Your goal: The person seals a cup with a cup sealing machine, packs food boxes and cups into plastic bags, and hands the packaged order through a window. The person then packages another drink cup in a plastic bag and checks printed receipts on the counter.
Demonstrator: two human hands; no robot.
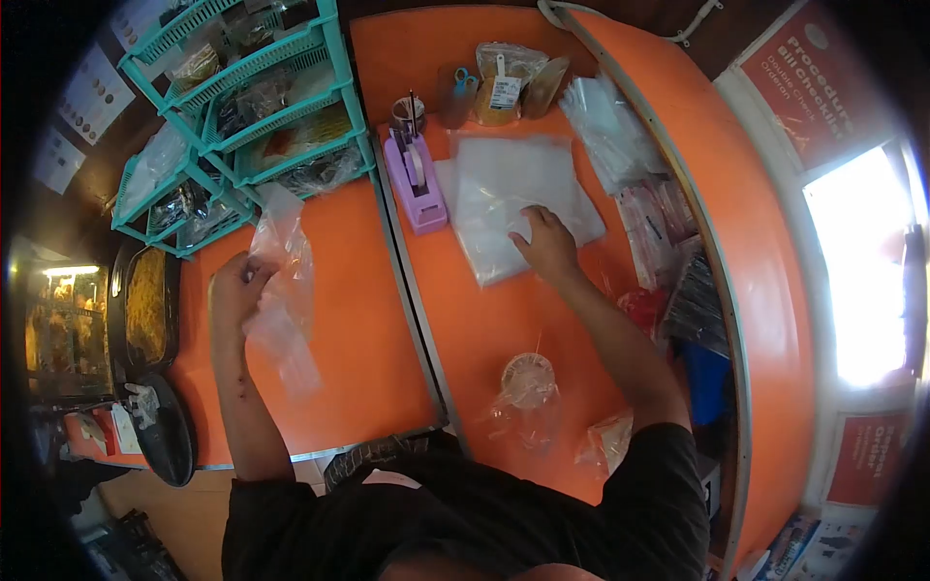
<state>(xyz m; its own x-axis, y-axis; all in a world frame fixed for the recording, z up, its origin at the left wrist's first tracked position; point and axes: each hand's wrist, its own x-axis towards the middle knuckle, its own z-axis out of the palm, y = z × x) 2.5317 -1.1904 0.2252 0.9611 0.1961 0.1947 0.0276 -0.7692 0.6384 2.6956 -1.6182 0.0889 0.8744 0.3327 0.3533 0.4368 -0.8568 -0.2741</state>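
My left hand is closed on a clear plastic bag that hangs over the orange table at left. My right hand rests on a stack of clear plastic bags, its thumb and fingers apart. To the left of that stack stands a purple tape dispenser. Nearer my body, a round container wrapped in clear plastic sits on the orange surface.
Teal basket racks holding packets rise at the back left. A labelled pouch and blue-handled scissors are at the back. More plastic bags lie along the raised right edge. A black tray is at far left.
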